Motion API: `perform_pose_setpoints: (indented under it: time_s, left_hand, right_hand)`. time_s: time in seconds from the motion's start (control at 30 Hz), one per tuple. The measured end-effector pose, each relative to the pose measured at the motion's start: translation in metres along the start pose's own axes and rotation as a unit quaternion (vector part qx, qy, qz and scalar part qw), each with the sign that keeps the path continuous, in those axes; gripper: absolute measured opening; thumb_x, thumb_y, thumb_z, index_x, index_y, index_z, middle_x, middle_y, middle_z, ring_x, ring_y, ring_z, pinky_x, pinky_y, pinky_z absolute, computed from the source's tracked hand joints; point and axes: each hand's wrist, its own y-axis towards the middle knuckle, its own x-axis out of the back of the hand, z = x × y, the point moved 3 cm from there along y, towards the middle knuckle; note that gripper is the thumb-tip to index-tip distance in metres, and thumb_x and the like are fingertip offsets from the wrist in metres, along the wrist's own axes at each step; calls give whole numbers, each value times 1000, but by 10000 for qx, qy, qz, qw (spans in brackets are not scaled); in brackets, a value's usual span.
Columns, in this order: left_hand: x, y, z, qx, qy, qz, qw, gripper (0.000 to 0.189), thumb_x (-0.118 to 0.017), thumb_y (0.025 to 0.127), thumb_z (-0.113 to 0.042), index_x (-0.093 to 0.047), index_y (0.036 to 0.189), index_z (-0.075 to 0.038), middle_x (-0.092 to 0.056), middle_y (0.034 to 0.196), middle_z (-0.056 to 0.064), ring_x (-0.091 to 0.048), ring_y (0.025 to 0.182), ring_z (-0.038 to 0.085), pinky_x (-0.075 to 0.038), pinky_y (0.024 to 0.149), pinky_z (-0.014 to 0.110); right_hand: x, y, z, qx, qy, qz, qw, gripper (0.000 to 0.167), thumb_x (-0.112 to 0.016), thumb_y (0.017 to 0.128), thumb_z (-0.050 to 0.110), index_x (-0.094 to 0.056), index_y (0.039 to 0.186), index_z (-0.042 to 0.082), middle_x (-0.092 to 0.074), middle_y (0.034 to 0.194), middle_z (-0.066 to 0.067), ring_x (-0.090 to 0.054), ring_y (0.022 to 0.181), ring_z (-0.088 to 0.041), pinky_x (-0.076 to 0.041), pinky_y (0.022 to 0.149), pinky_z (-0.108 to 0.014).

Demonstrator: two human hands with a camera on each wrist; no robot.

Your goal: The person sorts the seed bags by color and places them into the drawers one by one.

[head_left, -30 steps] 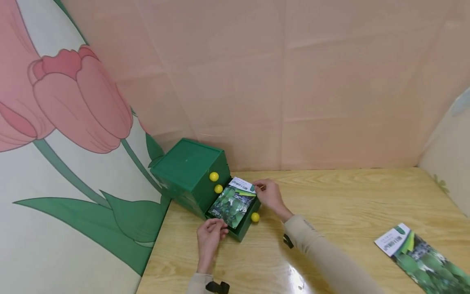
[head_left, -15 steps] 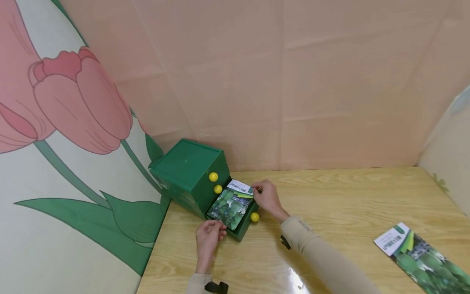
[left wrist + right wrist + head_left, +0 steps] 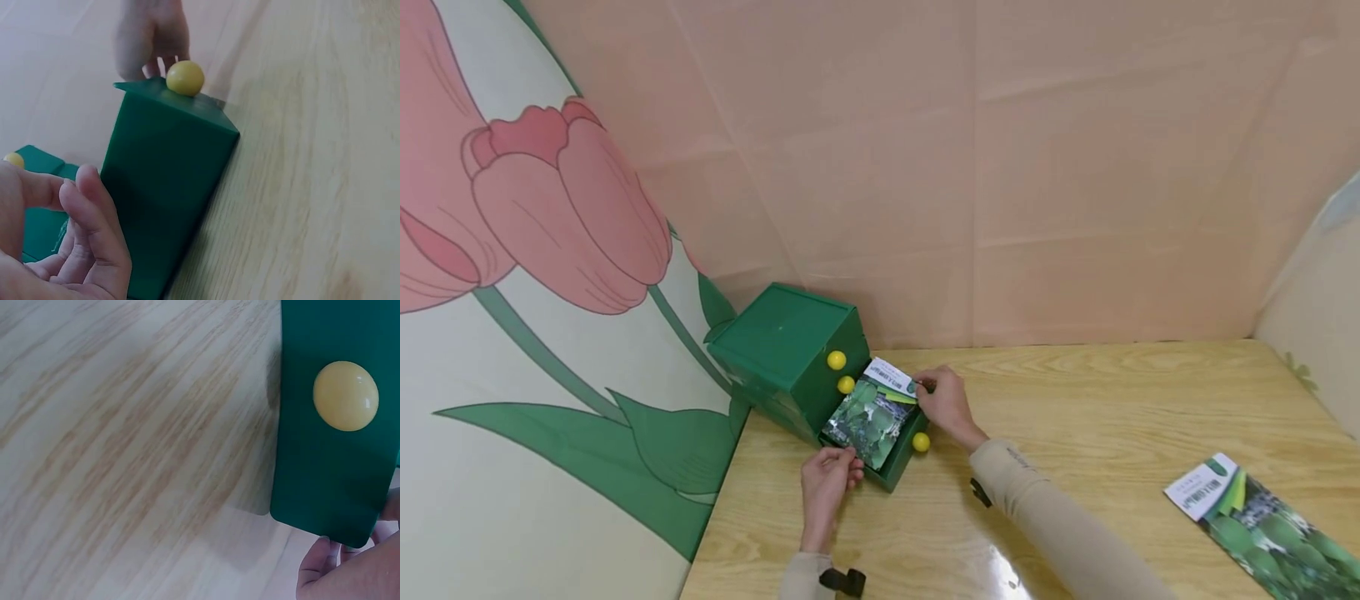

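Note:
A glossy packet (image 3: pixel 871 419) with a white top band and a print of green fruit lies over the pulled-out lower drawer (image 3: pixel 901 463) of a green drawer box (image 3: pixel 786 337). My right hand (image 3: pixel 947 403) pinches its upper right corner above the drawer's far end. At the lower left corner, the fingers of my left hand (image 3: pixel 829 487) pinch the packet's edge near the drawer's side. A round yellow knob (image 3: pixel 921 442) sticks out from the drawer front. In the right wrist view, the right fingers (image 3: pixel 317 562) show beside the drawer front's end.
Two more yellow knobs, an upper one (image 3: pixel 837 360) and a lower one (image 3: pixel 846 385), sit on the box's face. A similar packet (image 3: pixel 1262 525) lies on the wooden table (image 3: pixel 1075 417) at the right. A tulip-printed wall (image 3: pixel 550 350) stands close on the left.
The right hand has shifted slightly left with the packet's corner. The packet's top edge dipped, then rose a little toward the box. The left hand has hardly moved.

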Motion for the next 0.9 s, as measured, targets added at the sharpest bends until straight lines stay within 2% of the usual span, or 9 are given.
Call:
perform_pose_setpoints:
  time_s: [0.3, 0.53, 0.9]
  left_hand:
    - [-1, 0, 0, 1, 247, 25, 9997, 14, -73, 98, -8, -69, 90, 3, -75, 69, 5, -68, 56, 11, -53, 50, 18]
    - [-2, -2, 1, 23, 349, 122, 9993, 16, -72, 100, -10, -70, 94, 5, -73, 70, 4, -66, 56, 11, -55, 53, 20]
    - [-3, -4, -4, 36, 441, 53, 9990, 21, -72, 102, -14, -70, 96, 6, -74, 72, 6, -65, 57, 11, -55, 53, 21]
  right_hand:
    - [-2, 0, -3, -94, 95, -46, 9999, 24, -74, 95, 0, -79, 118, 0, -71, 110, -19, -68, 103, -33, -61, 92, -50]
    - [-2, -2, -4, -48, 54, -8, 10000, 21, -74, 97, 2, -80, 118, 2, -72, 111, -17, -67, 104, -33, -60, 93, -50]
    - [5, -7, -4, -151, 195, 8, 9997, 25, -72, 100, 8, -77, 123, 0, -70, 119, -19, -66, 107, -35, -60, 94, -51]
